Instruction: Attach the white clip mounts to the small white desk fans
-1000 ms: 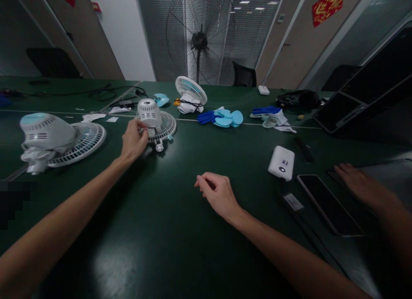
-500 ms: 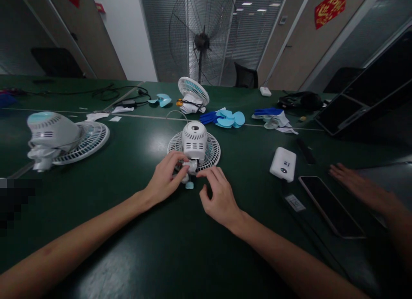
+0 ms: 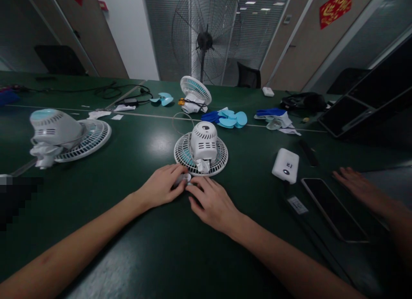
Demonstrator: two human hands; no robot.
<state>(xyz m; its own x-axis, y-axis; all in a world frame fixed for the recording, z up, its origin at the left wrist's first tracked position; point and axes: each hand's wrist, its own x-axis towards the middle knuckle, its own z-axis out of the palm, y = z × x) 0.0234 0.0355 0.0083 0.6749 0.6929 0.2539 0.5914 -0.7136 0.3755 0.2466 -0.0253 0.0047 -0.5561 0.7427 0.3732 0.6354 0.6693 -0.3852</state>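
A small white fan lies face down on its round grille, its motor housing upward. In front of it, my left hand is closed around a small white rounded plastic part, mostly hidden by the fingers. My right hand meets it from the other side, thumb and fingers bent in a pinch at a small light blue piece. Whether the blue piece is joined to the white part cannot be made out. Both hands rest low, close to the table, just short of the grille's near edge.
Another face-down fan lies left; a third fan stands behind. Blue blades and gloves lie farther back. On the right are a white power bank, a phone and another person's hand.
The white part in my left hand has come down and away from the fan's neck. My right hand has moved left to meet it. The fan has shifted slightly right and turned.
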